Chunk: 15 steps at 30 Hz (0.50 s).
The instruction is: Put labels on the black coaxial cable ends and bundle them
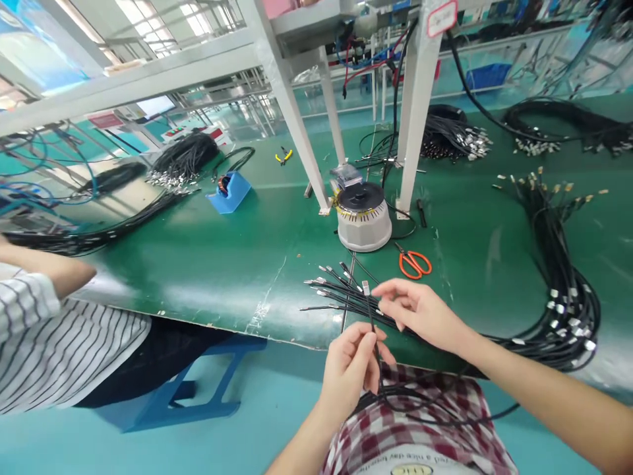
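Note:
My left hand (pixel 353 363) is closed around a black cable (pixel 372 316) near its end, just over the table's front edge. The cable stands up from my fingers, with its silver connector (pixel 366 287) at the top, and its length hangs down to my lap. Beside that connector is my right hand (pixel 420 313), fingers loosely bent and apart, with nothing visible in them. Under and behind both hands lies a bundle of black cables (pixel 336 290) with silver tips pointing left. The bundle runs right beneath my right forearm.
A grey round device with a black top (pixel 364 221) stands ahead, orange-handled scissors (pixel 414 264) beside it. White posts (pixel 297 112) rise from the green table. More cables (pixel 558 264) lie right. Left are a blue tape dispenser (pixel 230 193), yellow pliers (pixel 283 156) and a person in stripes (pixel 74 343).

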Each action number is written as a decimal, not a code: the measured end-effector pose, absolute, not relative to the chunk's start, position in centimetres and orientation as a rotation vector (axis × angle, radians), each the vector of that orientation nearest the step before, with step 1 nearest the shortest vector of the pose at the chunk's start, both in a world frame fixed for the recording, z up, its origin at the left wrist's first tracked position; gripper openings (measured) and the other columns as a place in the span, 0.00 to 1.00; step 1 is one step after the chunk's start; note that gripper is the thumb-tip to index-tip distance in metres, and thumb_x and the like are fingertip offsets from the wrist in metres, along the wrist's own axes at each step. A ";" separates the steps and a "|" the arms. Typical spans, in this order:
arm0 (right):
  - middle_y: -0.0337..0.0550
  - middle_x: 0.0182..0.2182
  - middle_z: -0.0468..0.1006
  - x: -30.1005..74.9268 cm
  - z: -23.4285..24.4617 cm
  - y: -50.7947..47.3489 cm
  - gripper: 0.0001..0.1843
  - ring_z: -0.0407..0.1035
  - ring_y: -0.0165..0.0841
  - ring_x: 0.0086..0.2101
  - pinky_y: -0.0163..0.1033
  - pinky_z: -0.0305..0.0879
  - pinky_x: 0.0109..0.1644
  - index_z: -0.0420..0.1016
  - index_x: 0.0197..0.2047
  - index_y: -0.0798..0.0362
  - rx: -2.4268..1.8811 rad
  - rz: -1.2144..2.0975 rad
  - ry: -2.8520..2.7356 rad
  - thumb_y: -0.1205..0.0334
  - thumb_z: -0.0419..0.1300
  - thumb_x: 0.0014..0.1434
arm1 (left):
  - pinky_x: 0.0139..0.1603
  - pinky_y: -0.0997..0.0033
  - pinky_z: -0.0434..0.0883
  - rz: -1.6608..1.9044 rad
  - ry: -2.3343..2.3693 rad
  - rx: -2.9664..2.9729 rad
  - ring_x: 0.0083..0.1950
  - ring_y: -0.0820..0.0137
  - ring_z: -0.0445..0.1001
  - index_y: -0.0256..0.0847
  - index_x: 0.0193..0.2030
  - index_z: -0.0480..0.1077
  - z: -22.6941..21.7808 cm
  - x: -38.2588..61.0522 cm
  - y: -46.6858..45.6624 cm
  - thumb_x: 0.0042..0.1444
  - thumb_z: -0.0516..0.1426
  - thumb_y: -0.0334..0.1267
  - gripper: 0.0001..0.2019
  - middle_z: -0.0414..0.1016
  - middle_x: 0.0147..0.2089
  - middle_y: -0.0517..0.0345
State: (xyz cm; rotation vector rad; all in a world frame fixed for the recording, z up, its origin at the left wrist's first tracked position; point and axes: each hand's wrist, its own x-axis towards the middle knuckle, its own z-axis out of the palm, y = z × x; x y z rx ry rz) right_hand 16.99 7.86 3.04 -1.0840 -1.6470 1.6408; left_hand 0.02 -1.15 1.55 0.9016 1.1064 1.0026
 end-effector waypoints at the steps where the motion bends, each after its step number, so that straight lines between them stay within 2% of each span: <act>1: 0.37 0.34 0.72 16.5 3.3 8.3 0.20 0.63 0.24 0.24 0.33 0.61 0.28 0.73 0.51 0.51 -1.045 1.652 -1.583 0.47 0.62 0.62 | 0.14 0.83 0.54 0.990 1.107 0.906 0.13 0.81 0.64 0.35 0.42 0.66 1.4 0.2 -1.5 0.66 0.54 0.49 0.16 0.80 0.31 0.50; 5: 0.38 0.30 0.72 15.2 3.5 8.6 0.16 0.63 0.25 0.24 0.32 0.61 0.28 0.77 0.40 0.54 -0.946 1.680 -1.595 0.49 0.64 0.61 | 0.14 0.83 0.53 0.935 1.109 0.939 0.14 0.83 0.62 0.35 0.43 0.67 0.9 0.6 -2.2 0.66 0.53 0.49 0.16 0.80 0.33 0.49; 8: 0.40 0.33 0.72 15.2 3.2 8.1 0.12 0.66 0.27 0.29 0.33 0.63 0.32 0.79 0.34 0.53 -0.899 1.658 -1.783 0.52 0.64 0.61 | 0.13 0.82 0.51 0.985 1.109 0.945 0.14 0.85 0.58 0.34 0.47 0.68 1.0 0.4 -1.7 0.64 0.56 0.49 0.17 0.80 0.37 0.48; 10: 0.41 0.35 0.71 15.5 3.0 7.9 0.13 0.67 0.28 0.31 0.34 0.63 0.34 0.80 0.32 0.53 -0.876 1.634 -1.856 0.53 0.63 0.62 | 0.12 0.81 0.48 1.045 1.077 0.906 0.13 0.85 0.55 0.33 0.48 0.68 1.2 0.3 -1.1 0.63 0.57 0.50 0.19 0.79 0.34 0.50; 13: 0.40 0.34 0.69 16.0 2.9 7.7 0.15 0.67 0.28 0.31 0.34 0.63 0.35 0.80 0.32 0.53 -0.885 1.629 -1.826 0.52 0.61 0.64 | 0.11 0.81 0.45 1.060 1.008 0.836 0.12 0.84 0.55 0.33 0.41 0.69 1.5 0.4 -0.3 0.62 0.56 0.52 0.20 0.76 0.26 0.53; 15: 0.40 0.33 0.70 16.2 2.8 7.7 0.15 0.66 0.27 0.30 0.34 0.62 0.35 0.80 0.33 0.54 -0.888 1.658 -1.763 0.53 0.61 0.63 | 0.12 0.81 0.46 1.055 0.990 0.807 0.12 0.84 0.54 0.34 0.40 0.69 1.4 0.6 -0.2 0.61 0.58 0.51 0.18 0.76 0.25 0.54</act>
